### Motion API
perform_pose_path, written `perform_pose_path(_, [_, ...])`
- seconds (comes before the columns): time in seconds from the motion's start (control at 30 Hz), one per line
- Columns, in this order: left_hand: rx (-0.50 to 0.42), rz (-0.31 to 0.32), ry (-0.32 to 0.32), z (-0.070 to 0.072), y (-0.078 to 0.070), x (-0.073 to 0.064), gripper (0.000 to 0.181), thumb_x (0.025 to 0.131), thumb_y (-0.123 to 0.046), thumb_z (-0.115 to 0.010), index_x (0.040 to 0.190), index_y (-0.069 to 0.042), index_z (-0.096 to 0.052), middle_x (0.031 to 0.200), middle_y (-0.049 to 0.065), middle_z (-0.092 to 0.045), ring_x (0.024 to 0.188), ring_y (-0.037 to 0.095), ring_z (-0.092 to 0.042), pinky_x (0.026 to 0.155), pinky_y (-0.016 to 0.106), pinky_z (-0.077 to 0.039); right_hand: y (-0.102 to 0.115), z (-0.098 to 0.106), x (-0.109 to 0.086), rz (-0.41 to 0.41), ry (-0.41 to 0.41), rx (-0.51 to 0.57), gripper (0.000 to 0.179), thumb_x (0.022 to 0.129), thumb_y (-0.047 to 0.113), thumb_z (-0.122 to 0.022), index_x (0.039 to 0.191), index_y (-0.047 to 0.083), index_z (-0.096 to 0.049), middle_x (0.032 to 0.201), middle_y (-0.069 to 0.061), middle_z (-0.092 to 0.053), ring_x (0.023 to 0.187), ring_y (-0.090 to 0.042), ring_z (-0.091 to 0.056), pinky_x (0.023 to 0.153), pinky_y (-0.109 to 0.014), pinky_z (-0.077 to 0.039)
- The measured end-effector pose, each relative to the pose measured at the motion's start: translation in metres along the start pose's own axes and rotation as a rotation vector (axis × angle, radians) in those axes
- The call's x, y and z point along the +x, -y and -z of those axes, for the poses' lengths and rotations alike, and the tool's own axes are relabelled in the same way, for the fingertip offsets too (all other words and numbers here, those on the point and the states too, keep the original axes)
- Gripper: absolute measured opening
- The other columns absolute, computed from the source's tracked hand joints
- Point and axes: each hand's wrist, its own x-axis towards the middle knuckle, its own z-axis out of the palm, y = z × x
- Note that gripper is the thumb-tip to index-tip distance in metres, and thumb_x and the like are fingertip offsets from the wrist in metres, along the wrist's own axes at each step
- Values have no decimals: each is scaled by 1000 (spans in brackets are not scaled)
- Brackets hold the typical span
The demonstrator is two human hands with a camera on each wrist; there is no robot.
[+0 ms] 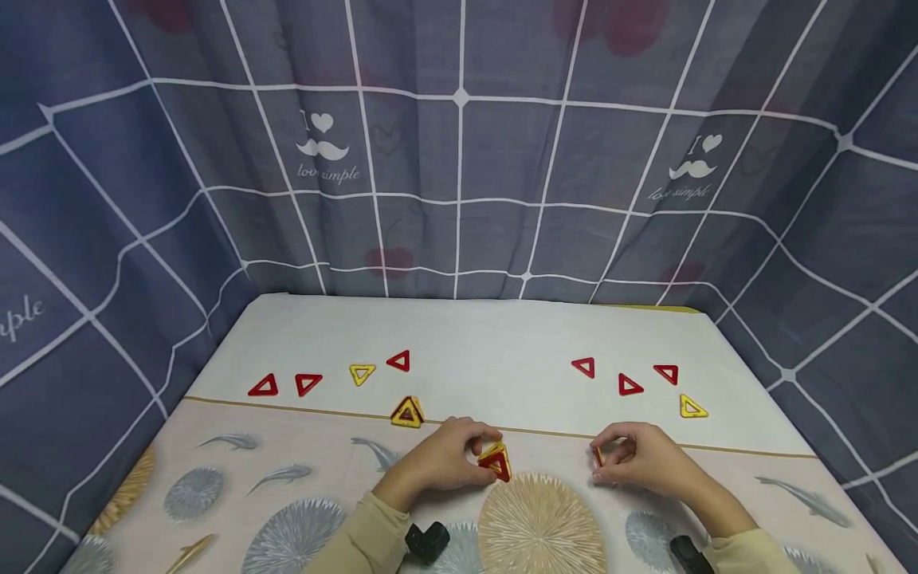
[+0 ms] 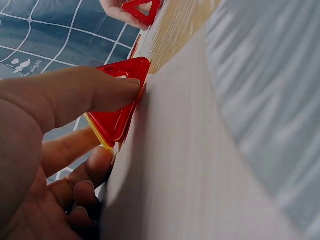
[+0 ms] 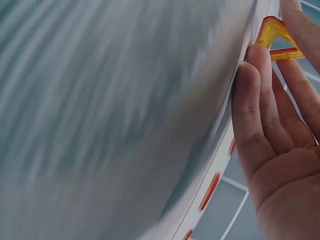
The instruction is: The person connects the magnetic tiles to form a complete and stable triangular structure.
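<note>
My left hand (image 1: 453, 454) grips a small piece of joined triangular magnetic tiles (image 1: 496, 461), red and yellow, low over the table. In the left wrist view its thumb lies across a red triangle face (image 2: 112, 125), with a yellow edge showing behind. To the right, my right hand (image 1: 641, 461) pinches a single triangular tile (image 1: 598, 457), seen nearly edge-on from the head. That tile looks yellow with a red edge in the right wrist view and red in the left wrist view. A gap separates the two held pieces.
Beyond my left hand stands a yellow and dark red triangular piece (image 1: 407, 412). Loose red tiles (image 1: 263, 385) and a yellow tile (image 1: 362, 374) lie at the left; more red tiles (image 1: 629, 384) and a yellow tile (image 1: 692, 406) lie at the right. A grid-patterned curtain (image 1: 459, 159) encloses the table.
</note>
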Motion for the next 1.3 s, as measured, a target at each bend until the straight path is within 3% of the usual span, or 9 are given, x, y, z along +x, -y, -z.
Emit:
perform_pose_path(0.3, [21,-23,-6,2,-2,-1,46,80,-25,-85,122,-14,-69,84,-6,-51,89,11,-43,78,30,-36,21,-19,23,44,39,-17,41,70,22,-94,101,6,-72,72,0,-68,62,-13,-62,51,-26,-46])
perform_pose_path(0.8, [22,-20,-6,3,-2,1,48,80,-27,-87,123,-12,-69,84,-4,-53,86,12,-44,78,30,-36,47,-53,52,124,113,11,37,71,19,-93,100,8,-72,74,-1,-68,65,-15,-66,59,-27,-52])
perform_pose_path(1.07, [9,-1,-8,2,-3,0,47,80,-27,-87,121,-13,-69,84,-4,-54,86,11,-45,78,29,-37,54,-66,60,139,132,47,35,72,15,-93,99,8,-72,91,-1,-68,67,-14,-67,58,-27,-54])
perform_pose_path(1.3, [6,4,-7,2,-3,0,46,79,-27,-87,120,-13,-70,83,-4,-54,83,10,-46,76,29,-38,60,-71,62,142,126,20,34,72,16,-93,99,12,-72,84,0,-69,67,-13,-66,61,-27,-54])
